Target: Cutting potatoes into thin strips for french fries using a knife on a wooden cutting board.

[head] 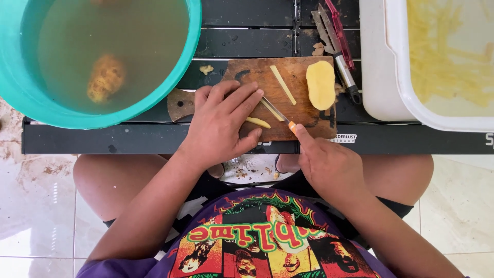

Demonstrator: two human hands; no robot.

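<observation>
The left hand lies flat on a brown wooden cutting board, palm down, its fingers spread and pressing on a pale yellow piece of potato that is mostly hidden beneath them. It grips nothing; it only holds the piece down. Just past its fingertips, a small knife with a thin steel blade and an orange handle runs slantwise, its tip tucked in against those fingers.

The right hand is clenched around the knife's handle, index finger stretched along the top, so only a short orange stub shows beyond it.

Beside the left thumb lies a short yellow potato stick. Farther out from both hands, a longer cut potato strip rests on the board, and beyond it, ahead of the right hand, a peeled yellow potato half sits at the board's far corner.

Past that half, ahead of the right hand, a metal peeler with a red handle lies on the black slatted table. Further to the right stands a white plastic tub holding cut potato sticks in water. To the outside of the left hand, a round teal plastic basin of cloudy water holds one submerged whole potato.
</observation>
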